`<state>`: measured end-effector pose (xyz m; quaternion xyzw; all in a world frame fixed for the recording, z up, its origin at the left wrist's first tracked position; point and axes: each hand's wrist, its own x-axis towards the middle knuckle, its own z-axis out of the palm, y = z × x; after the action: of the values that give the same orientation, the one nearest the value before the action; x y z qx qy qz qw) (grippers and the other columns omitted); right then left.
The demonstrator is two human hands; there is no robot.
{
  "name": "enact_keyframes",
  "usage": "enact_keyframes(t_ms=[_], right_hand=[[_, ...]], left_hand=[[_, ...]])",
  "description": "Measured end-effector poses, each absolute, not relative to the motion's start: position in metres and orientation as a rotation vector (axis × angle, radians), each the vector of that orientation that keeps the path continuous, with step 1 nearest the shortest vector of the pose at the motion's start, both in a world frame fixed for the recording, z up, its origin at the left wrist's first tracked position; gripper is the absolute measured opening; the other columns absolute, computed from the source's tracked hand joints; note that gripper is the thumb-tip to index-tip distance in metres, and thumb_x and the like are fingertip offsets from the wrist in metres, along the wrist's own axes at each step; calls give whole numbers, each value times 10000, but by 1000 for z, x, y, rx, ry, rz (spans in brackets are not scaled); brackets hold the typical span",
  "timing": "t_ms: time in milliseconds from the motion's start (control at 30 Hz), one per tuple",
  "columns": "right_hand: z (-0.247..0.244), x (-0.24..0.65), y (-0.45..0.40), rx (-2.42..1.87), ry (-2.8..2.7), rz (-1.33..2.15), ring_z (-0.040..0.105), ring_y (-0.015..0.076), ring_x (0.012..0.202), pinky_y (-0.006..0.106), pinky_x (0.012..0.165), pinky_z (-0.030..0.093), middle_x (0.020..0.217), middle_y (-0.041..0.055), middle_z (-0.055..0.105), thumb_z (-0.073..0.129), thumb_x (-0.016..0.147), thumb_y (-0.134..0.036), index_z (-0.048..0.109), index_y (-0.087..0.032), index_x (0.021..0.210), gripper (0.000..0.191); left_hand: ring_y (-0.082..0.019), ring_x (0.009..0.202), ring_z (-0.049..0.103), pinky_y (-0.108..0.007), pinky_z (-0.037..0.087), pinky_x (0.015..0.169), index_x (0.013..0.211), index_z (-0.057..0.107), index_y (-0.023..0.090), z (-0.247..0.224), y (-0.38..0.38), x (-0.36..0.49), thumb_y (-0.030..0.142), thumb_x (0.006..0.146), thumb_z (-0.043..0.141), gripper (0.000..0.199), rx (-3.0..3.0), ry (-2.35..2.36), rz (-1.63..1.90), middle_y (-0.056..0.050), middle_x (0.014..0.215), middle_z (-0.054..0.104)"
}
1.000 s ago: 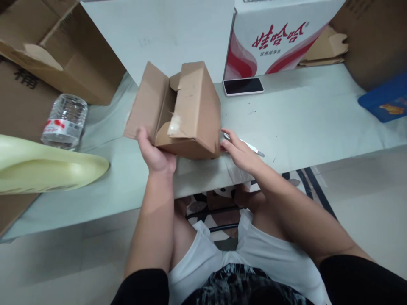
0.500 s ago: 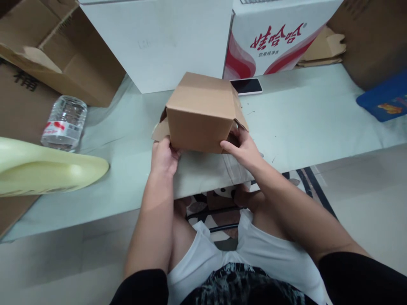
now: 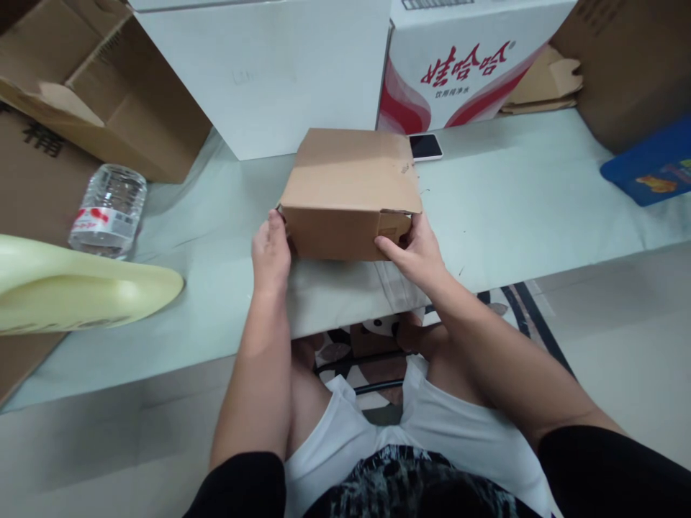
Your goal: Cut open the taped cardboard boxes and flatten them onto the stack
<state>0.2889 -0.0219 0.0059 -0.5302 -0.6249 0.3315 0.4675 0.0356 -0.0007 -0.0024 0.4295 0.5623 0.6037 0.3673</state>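
A brown cardboard box (image 3: 348, 173) stands on the covered table, between both hands. My left hand (image 3: 272, 252) is closed on its near left corner, thumb up along the edge, with the other fingers partly hidden. At the near right corner, my right hand (image 3: 413, 248) grips the box, its thumb on the front face and its fingers behind the side. The top panel lies flat, reaching out over both sides. Part of a dark-screened phone (image 3: 426, 147) shows behind the box's far right corner.
Tall white cartons, one with red lettering (image 3: 467, 72), stand along the back. At left are a clear plastic bottle (image 3: 109, 208), a pale yellow curved object (image 3: 91, 284) and an opened brown carton (image 3: 156, 122). A blue package (image 3: 653, 169) sits at right. The table's front edge runs above my lap.
The side flaps that hung outward have been pressed in, and the box's top now looks wider and flatter. My left hand has moved up along the left corner; my right hand has barely shifted.
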Motion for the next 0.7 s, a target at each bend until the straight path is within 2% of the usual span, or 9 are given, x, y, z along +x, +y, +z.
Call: enact_keyframes(t_ms=[100,200,267,333,367,433,533,633,700], right_hand=[[8,289,-22,-1258,-1537,822,669,284,1246,458,1037,593,1243,144,717,568,896,-684,572,-213,1306,625],[10,290,-19,-1191,-1452,888,683,278,1225,453,1063,570,1183,121,741,531,878,-779,632,-226,1236,666],[9,292,-17,-1177,-1388,928,702,271,1178,440,1027,582,1160,108,742,464,897,-800,641,-237,1239,682],[6,295,-14,-1196,-1351,921,709,262,1141,423,969,594,1128,104,733,363,945,-777,636,-237,1227,668],[5,297,-13,-1218,-1340,907,709,256,1111,412,933,597,1104,101,725,326,963,-761,634,-234,1195,653],[6,298,-12,-1280,-1297,898,699,233,998,381,846,587,1012,78,697,322,967,-754,622,-232,1068,610],[15,296,-13,-1288,-1131,975,650,192,879,331,792,548,891,28,642,489,909,-725,582,-237,921,497],[25,294,-14,-1188,-961,1077,650,185,904,312,822,532,880,6,647,625,835,-579,609,-244,957,356],[28,294,-12,-1166,-879,1086,648,181,880,308,803,528,865,-2,647,624,814,-505,616,-250,961,294]], left_hand=[[-322,1452,549,-441,456,1197,1108,737,223,-2,-3,36,817,897,513,669,1152,1367,1528,-102,1240,756],[-307,1534,449,-474,183,1341,1204,697,292,-1,-4,32,801,870,542,628,1371,1429,1490,-63,1419,679],[-330,1490,488,-520,-19,1348,1262,662,304,0,-4,29,796,848,543,654,1466,1528,1453,-81,1379,686],[-353,1361,585,-562,-100,1321,1313,632,280,3,-5,26,755,832,571,678,1528,1618,1436,-93,1198,729],[-349,1264,635,-578,-60,1321,1318,627,264,5,-6,26,722,825,598,674,1557,1650,1439,-82,1081,733],[-315,1046,690,-576,187,1292,1271,652,233,11,-10,24,642,819,648,609,1589,1700,1464,-40,863,686],[-241,837,668,-393,520,972,1091,712,207,22,-16,19,511,840,651,399,1497,1670,1543,-10,709,603],[-210,638,612,-297,481,596,992,714,193,26,-17,11,500,876,508,388,1272,1457,1518,-9,571,538],[-187,543,565,-277,426,505,980,709,179,25,-14,4,454,869,512,356,1099,1320,1480,5,520,521]])
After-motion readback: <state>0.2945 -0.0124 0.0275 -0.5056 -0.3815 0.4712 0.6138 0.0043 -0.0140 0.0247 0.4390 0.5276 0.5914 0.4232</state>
